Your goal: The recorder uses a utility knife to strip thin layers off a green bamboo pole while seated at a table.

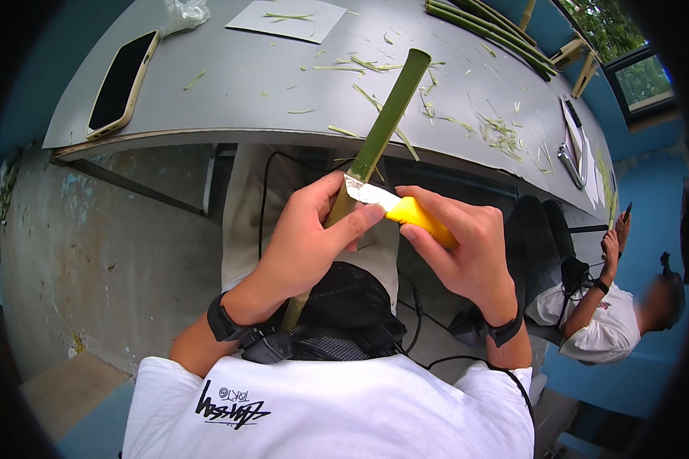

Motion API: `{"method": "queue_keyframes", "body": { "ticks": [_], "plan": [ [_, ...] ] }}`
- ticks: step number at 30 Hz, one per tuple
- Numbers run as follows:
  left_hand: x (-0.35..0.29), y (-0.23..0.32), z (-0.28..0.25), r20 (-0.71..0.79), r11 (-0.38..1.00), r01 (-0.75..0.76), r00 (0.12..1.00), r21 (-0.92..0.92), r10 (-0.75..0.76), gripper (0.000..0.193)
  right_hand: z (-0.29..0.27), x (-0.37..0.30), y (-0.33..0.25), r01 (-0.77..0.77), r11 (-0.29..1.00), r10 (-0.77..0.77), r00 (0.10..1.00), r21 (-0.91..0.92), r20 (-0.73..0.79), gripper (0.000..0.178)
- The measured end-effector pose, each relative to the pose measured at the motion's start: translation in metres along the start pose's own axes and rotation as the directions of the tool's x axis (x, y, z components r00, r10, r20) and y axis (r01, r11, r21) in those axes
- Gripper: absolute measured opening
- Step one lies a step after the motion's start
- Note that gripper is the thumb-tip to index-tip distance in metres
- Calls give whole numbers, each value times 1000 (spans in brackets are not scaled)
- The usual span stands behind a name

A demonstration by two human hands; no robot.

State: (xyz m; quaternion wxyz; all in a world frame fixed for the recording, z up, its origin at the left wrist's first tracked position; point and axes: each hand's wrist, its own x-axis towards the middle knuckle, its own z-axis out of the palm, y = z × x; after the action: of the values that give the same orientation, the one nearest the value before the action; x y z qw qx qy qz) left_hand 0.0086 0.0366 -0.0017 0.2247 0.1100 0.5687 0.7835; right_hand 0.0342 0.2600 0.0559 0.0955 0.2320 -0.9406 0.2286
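Note:
My left hand is closed around a long green bamboo strip. The strip slants from my lap up over the table's near edge, its far end raised to the right. In my right hand is a knife with a yellow handle. Its pale blade lies across the strip just beyond my left fingers, and my left thumb rests against the blade's near side. The strip's lower part passes behind my left hand and wrist.
Bamboo shavings litter the grey table. On it are a phone, a white sheet, crumpled plastic, a bundle of bamboo strips and a metal tool. A co-worker sits at right. Cables hang below.

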Motion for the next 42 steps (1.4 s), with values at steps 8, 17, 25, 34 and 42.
{"method": "queue_keyframes", "body": {
  "ticks": [8, 17, 25, 34, 42],
  "plan": [
    [-1, -10, 4, -29, 997, -72, 997, -10, 72, 34, 1, 2, 1, 16, 1000, -16, 1000, -10, -12, 37],
    [-4, -9, 8, -91, 991, -74, 992, 115, 85, 33, 4, 0, 0, 74, 986, -85, 994, -150, -69, 43],
    [-6, -5, 6, -98, 979, -76, 990, 190, 96, 28, 4, 1, -3, 116, 957, -141, 987, -266, -79, 46],
    [-1, -7, 7, -140, 994, -46, 988, 102, 60, 30, 14, 3, 0, 132, 939, -196, 965, -317, -177, 49],
    [3, -4, 5, -163, 997, 11, 987, 81, 3, 36, 5, 7, -8, 78, 933, -131, 983, -351, -130, 49]
  ]
}}
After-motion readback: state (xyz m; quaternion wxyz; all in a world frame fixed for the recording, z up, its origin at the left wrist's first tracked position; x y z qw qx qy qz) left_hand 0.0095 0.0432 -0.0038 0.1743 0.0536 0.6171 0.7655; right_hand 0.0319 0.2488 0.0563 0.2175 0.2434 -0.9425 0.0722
